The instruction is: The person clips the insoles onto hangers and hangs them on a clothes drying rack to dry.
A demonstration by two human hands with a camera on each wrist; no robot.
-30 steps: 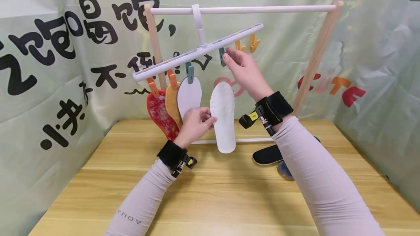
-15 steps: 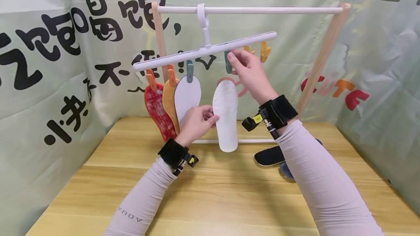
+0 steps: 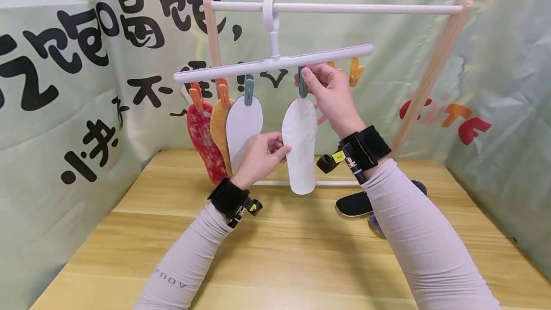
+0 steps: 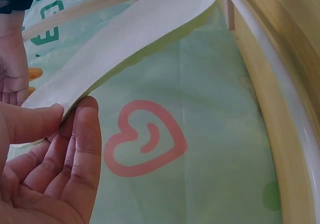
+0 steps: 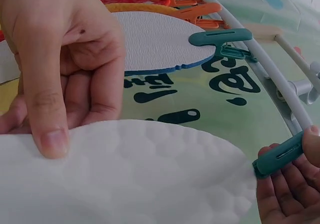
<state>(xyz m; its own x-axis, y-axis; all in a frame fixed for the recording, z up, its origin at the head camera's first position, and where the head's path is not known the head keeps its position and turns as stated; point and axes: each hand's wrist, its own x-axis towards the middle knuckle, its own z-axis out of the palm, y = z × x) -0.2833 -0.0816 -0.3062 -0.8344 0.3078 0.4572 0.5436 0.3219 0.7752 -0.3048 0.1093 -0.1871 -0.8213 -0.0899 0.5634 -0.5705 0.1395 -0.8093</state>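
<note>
My left hand [image 3: 260, 154] pinches the side edge of a white insole [image 3: 300, 152] between thumb and fingers. In the left wrist view the insole [image 4: 135, 34] shows a greenish edge. My right hand [image 3: 333, 94] grips a teal clip [image 3: 303, 85] under the white hanger [image 3: 241, 69]. The tip of that clip [image 5: 280, 158] meets the insole's rounded upper end in the right wrist view; whether it is clamped I cannot tell. Left of it hang a red insole [image 3: 202, 128], an orange-yellow insole [image 3: 218, 126] and a white insole with a blue edge [image 3: 244, 123], each clipped.
The hanger tilts, right end up, hooked on the rod [image 3: 366, 8] of a wooden-sided rack [image 3: 435, 71]. A yellow clip [image 3: 355, 73] hangs at its right end. On the wooden table [image 3: 275, 262], a black insole [image 3: 353, 204] lies partly behind my right forearm.
The insole has risen slightly to the right, and its upper end now meets the teal clip. The hanger's tilt has lessened, its left end rising and right end dropping.
</note>
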